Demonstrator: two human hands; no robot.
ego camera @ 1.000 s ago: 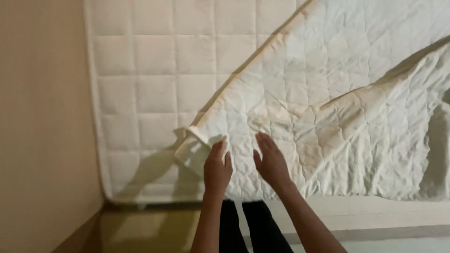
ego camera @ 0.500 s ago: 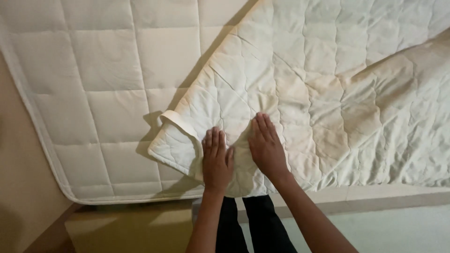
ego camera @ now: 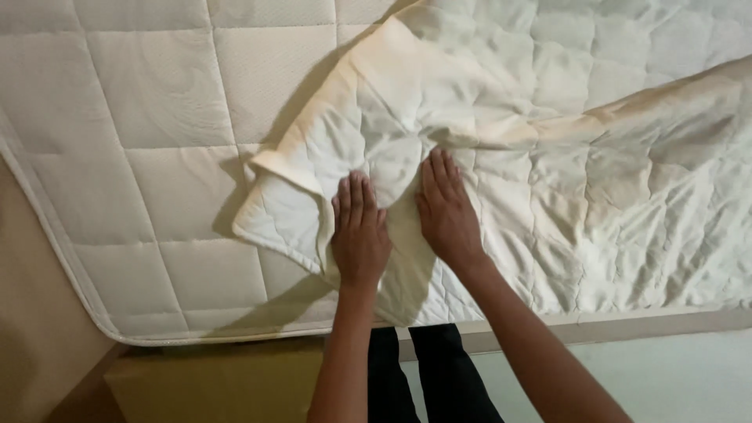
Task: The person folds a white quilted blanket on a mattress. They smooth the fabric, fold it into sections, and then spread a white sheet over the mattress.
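Quilted cream mattress pad (ego camera: 548,149): soft, limp, light by the look, bunched and creased over the near corner of the bare mattress (ego camera: 141,149); best taken at the bound corner edge (ego camera: 274,160). Left hand (ego camera: 360,235) and right hand (ego camera: 446,211): flat, fingers extended, pressing the pad, nothing clenched.

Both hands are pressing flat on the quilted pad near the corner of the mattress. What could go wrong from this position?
The quilted pad is bunched ahead of the left hand and right hand, so pressing may set creases. Its folded corner lies short of the mattress corner and may stay uncovered. The pad's near edge overhangs and might slip.
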